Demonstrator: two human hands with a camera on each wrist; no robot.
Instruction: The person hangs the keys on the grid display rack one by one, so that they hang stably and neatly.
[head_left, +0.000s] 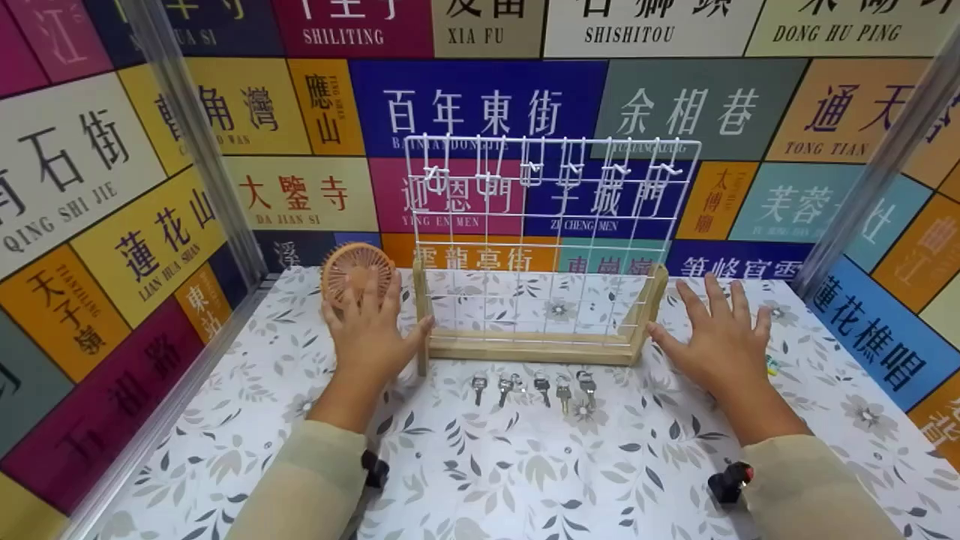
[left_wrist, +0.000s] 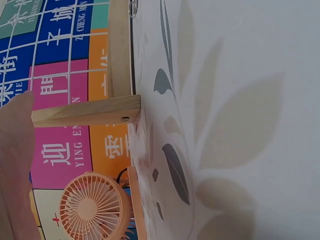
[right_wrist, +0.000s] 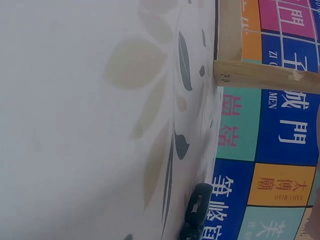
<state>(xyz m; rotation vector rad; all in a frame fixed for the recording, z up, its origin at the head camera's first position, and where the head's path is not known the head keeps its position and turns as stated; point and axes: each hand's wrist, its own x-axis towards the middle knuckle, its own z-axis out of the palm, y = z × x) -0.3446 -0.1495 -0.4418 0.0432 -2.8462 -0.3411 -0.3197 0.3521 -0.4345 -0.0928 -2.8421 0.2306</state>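
A white wire grid rack (head_left: pixel 531 217) stands upright in a wooden base (head_left: pixel 525 349), with several white hooks (head_left: pixel 616 171) along its upper part. My left hand (head_left: pixel 369 330) is at the rack's left end, fingers spread, thumb close to the wooden side post (left_wrist: pixel 85 111). On the opposite side, my right hand (head_left: pixel 716 337) spreads its fingers beside the right post (right_wrist: pixel 265 76). Whether either thumb touches the wood, I cannot tell. Several metal keys (head_left: pixel 541 384) lie in a row on the table in front of the base. Neither hand holds anything.
A round orange fan (left_wrist: pixel 89 207) stands behind my left hand, partly covered by it in the head view. A dark object (right_wrist: pixel 196 210) is low in the right wrist view. Patterned cloth covers the table (head_left: pixel 480 465); sign-printed walls (head_left: pixel 480 97) enclose it.
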